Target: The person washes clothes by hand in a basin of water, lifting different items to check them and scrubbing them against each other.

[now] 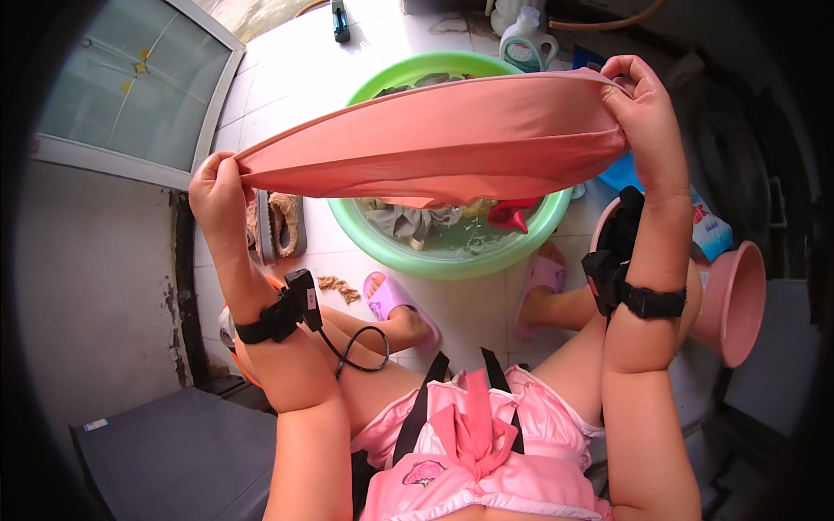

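Note:
A wet-looking coral-pink cloth garment (pixel 430 140) is stretched wide between my hands, above a green plastic basin (pixel 449 268). My left hand (pixel 218 185) pinches its left end; my right hand (pixel 642 111) grips the other end, a little farther from me. Behind and below the cloth, the basin holds water with grey fabric (pixel 414 220) and a red cloth piece (pixel 511 213) in it. Dark fabric (pixel 430 81) shows at the basin's far side. The stretched cloth hides the middle of the basin.
Beyond the basin stand a detergent bottle (pixel 524 49) and a brush-like item (pixel 339 23). Furry slippers (pixel 285 225) and a crumpled tan cloth (pixel 339 288) lie left on the tiles. To the right are a tipped pink bucket (pixel 739 306) and a detergent bag (pixel 711 225). A glazed door (pixel 140 84) is at left.

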### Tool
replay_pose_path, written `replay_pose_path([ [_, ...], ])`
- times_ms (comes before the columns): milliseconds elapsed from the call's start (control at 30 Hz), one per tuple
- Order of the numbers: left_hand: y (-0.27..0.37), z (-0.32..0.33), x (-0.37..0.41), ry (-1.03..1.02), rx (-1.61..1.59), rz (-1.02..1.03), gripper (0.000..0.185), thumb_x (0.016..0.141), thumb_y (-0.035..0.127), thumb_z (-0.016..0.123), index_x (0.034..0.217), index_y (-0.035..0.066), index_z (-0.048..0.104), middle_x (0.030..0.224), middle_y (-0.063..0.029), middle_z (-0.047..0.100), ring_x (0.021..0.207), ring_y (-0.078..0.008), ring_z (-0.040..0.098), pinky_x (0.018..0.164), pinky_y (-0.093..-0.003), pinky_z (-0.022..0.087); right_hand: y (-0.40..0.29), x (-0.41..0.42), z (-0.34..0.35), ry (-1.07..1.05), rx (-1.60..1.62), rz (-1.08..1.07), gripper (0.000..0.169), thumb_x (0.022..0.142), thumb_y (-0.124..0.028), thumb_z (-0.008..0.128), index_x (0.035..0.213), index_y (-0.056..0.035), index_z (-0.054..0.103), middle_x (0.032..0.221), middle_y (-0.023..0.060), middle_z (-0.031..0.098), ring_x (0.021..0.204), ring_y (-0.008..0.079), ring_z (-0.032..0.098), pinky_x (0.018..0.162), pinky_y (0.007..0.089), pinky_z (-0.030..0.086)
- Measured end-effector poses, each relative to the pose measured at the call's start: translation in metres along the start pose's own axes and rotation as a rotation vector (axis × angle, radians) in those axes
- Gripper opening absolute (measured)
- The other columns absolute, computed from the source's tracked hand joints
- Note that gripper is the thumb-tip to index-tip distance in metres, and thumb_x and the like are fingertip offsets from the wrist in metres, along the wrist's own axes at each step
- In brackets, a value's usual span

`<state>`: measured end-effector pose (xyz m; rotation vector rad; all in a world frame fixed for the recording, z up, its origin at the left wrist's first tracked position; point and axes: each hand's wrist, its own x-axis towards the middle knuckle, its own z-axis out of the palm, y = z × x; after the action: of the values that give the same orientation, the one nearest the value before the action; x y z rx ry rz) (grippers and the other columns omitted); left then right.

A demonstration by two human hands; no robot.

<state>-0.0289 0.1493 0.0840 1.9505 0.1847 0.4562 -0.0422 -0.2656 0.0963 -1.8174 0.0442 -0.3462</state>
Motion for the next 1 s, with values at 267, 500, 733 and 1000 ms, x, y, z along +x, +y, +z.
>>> replay_pose_path([
  [267, -0.005, -0.018, 0.007, -0.297, -0.260, -0.312, 0.013, 0.080, 0.007, 0.041, 0.074, 0.002, 0.052, 0.059, 0.0004, 0.050, 0.048, -0.0048, 0.042, 0.042, -0.0164, 0.031, 0.000, -0.003, 0.006, -0.093, -0.045, -0.023, 0.018, 0.078, -0.004, 0.057, 0.095, -0.0029, 0.053, 0.075, 0.0011, 0.056, 0.069, 0.0080, 0.053, 0.065, 0.0195, 0.044],
  [500, -0.070, 0.061, 0.006, -0.380, -0.775, -0.684, 0.044, 0.082, 0.008, 0.050, 0.124, -0.002, 0.042, 0.111, -0.0134, 0.050, 0.086, -0.0218, 0.057, 0.077, -0.0255, 0.047, 0.110, 0.005, 0.055, -0.182, -0.317, 0.081, 0.031, 0.075, -0.012, 0.061, 0.105, -0.0099, 0.055, 0.094, 0.0039, 0.054, 0.086, 0.0139, 0.054, 0.069, 0.0273, 0.046],
  [733, -0.109, 0.132, -0.038, -0.902, 0.095, -0.234, 0.028, 0.084, 0.019, 0.056, 0.106, 0.002, 0.059, 0.098, -0.0087, 0.063, 0.090, -0.0154, 0.058, 0.078, -0.0271, 0.044, 0.142, -0.047, 0.113, -0.984, -0.830, 0.116, 0.035, 0.072, -0.033, 0.065, 0.095, -0.0065, 0.065, 0.096, 0.0136, 0.063, 0.090, 0.0274, 0.060, 0.074, 0.0384, 0.048],
  [1000, -0.154, 0.169, -0.084, -1.532, 0.633, -0.024, 0.027, 0.084, 0.027, 0.056, 0.099, 0.006, 0.066, 0.087, -0.0089, 0.066, 0.084, -0.0179, 0.061, 0.077, -0.0305, 0.047, 0.183, -0.088, 0.153, -1.294, -1.062, 0.178, 0.034, 0.077, -0.030, 0.059, 0.103, -0.0090, 0.064, 0.107, 0.0110, 0.062, 0.093, 0.0266, 0.061, 0.077, 0.0380, 0.049],
])
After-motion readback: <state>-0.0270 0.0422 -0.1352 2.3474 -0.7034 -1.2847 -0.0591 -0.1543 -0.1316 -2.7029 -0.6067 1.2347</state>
